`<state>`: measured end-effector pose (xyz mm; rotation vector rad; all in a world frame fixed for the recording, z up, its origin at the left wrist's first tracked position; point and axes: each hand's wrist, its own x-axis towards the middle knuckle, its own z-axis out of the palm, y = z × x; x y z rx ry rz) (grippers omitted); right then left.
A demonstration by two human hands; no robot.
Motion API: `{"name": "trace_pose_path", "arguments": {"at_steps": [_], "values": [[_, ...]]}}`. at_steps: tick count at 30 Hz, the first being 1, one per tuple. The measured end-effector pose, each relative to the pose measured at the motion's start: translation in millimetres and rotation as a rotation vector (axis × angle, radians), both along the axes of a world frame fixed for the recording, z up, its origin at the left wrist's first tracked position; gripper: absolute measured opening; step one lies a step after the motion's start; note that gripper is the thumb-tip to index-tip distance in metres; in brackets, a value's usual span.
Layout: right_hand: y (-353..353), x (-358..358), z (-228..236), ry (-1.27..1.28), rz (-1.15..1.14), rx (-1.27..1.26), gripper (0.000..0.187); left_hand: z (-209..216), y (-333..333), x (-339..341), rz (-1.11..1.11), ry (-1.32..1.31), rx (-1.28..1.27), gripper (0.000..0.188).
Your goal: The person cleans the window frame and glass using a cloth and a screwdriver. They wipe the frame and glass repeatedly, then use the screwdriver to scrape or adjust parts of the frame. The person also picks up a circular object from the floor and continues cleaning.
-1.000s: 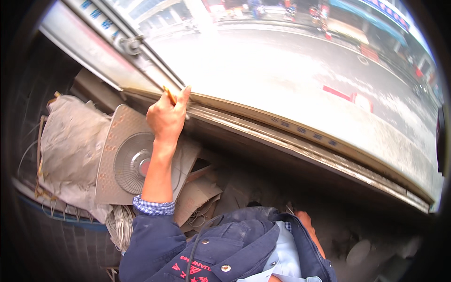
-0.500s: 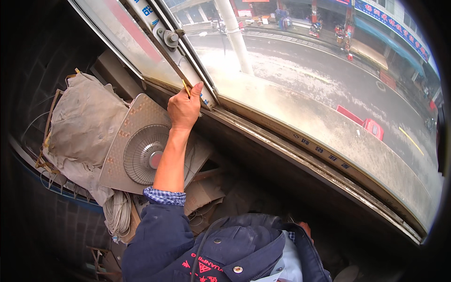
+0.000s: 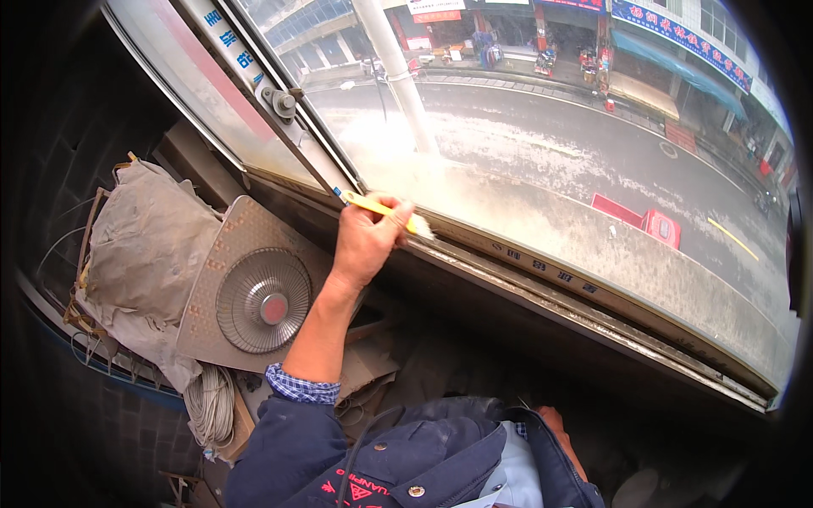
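Observation:
My left hand (image 3: 366, 241) is closed round the yellow handle of a paintbrush (image 3: 366, 201). The brush's pale bristles (image 3: 420, 227) rest at or just above the window track (image 3: 525, 284), close to the lower corner of the sliding window frame (image 3: 246, 59); contact is hard to make out. On that frame sits a metal latch (image 3: 279, 103). My right hand (image 3: 555, 421) shows only in part beyond the jacket's edge at the lower middle, and its fingers are hidden.
Left of my arm stands a dusty fan (image 3: 264, 300) with a round wire grille. Behind it lies a cloth-covered bundle (image 3: 144, 245), with a coil of cord (image 3: 209, 406) below. Cardboard (image 3: 364, 372) lies under my forearm. Outside the window are a street and a red truck (image 3: 660, 229).
My left hand has moved right and slightly down from the frame's corner onto the track. The brush has swung from nearly upright to lying across, bristles to the right. The view has shifted slightly.

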<state>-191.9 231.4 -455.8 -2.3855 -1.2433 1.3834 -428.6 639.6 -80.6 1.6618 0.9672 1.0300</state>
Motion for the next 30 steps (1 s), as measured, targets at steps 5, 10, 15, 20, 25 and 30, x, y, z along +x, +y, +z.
{"name": "trace_pose_path", "arguments": {"at_steps": [5, 10, 15, 20, 25, 30], "values": [[0.5, -0.6, 5.3, -0.042, -0.001, -0.034, 0.038, -22.8, -2.6, -6.0, -0.026, 0.225, -0.068, 0.021], [-10.0, -7.3, -21.3, 0.004, -0.136, 0.037, 0.034, -31.7, 44.3, -62.4, 0.4, 0.68, 0.536, 0.023], [2.3, -10.3, -29.4, -0.029, -0.029, 0.018, 0.033, -27.9, 27.1, -61.5, 0.416, 0.519, 0.77, 0.019], [6.8, -13.3, -25.2, 0.035, -0.078, 0.039, 0.033, -22.0, -1.9, -22.3, 0.117, 0.316, 0.357, 0.018], [6.5, -16.9, -25.8, 0.078, -0.096, 0.077, 0.035, -45.0, 42.2, -72.9, 0.405, 0.587, 0.682, 0.018], [12.1, -22.0, -18.2, -0.014, -0.074, 0.007, 0.036, -40.1, 34.9, -70.8, 0.47, 0.554, 0.814, 0.019]]}}
